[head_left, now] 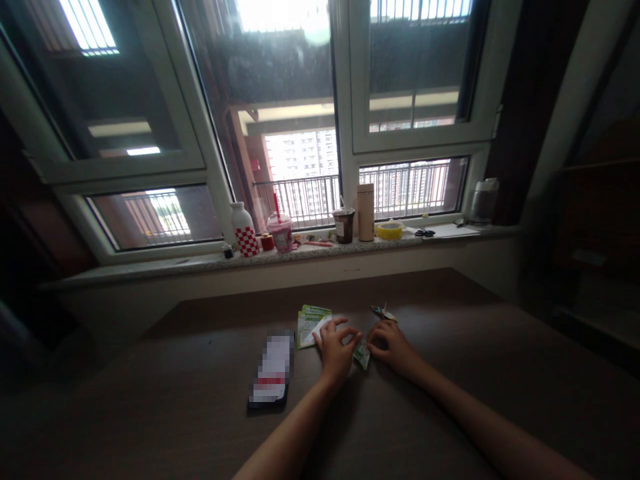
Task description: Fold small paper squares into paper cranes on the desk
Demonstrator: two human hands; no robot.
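My left hand (pixel 337 347) is closed in a pinch, thumb and forefinger on a small green printed piece of paper (pixel 362 356) that looks folded to a point. From the other side, my right hand (pixel 393 343) pinches at the edge of the same piece, its fingers curled in. Part of the paper is hidden by the fingertips. Green-and-white printed papers (pixel 306 328) lie stacked on the table, partly behind my left hand. Just beyond my right hand is another small folded-looking printed piece (pixel 384 313).
A phone (pixel 271 370) lies on the brown table (pixel 175 393) left of my left arm. Along the windowsill stand a checked white bottle (pixel 245 230), a pink drink cup (pixel 280 233), a dark drink cup (pixel 344 227), a tan flask (pixel 365 213) and yellow tape (pixel 389 231).
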